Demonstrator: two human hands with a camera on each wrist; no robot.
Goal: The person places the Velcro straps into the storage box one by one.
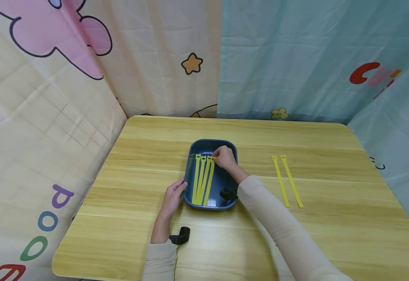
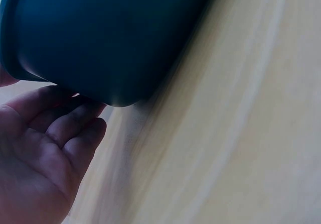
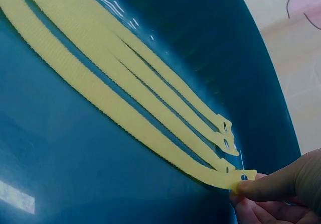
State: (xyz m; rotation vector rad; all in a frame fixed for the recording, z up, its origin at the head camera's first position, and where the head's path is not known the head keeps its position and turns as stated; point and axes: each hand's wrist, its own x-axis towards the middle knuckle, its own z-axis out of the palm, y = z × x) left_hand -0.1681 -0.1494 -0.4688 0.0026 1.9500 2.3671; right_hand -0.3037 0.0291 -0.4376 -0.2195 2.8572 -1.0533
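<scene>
In the head view, a dark blue plastic bin (image 1: 222, 177) holds several yellow hook-and-loop cable ties laid lengthwise side by side. My right hand (image 1: 225, 158) reaches over the bin and pinches the slotted head of the rightmost cable tie (image 1: 209, 181) between thumb and finger. Up close in the right wrist view, that cable tie (image 3: 100, 96) lies along the bin floor, its head at my fingertips. With the thumb at the rim and fingers against the outer wall, my left hand (image 1: 172, 199) grips the bin's left side. The left wrist view shows those fingers (image 2: 75, 128) beneath the bin's edge.
Two more yellow cable ties, a left one (image 1: 280, 181) and a right one (image 1: 292, 181), lie on the wooden table (image 1: 127, 187) right of the bin. Printed curtains (image 1: 162, 58) hang behind and beside the table.
</scene>
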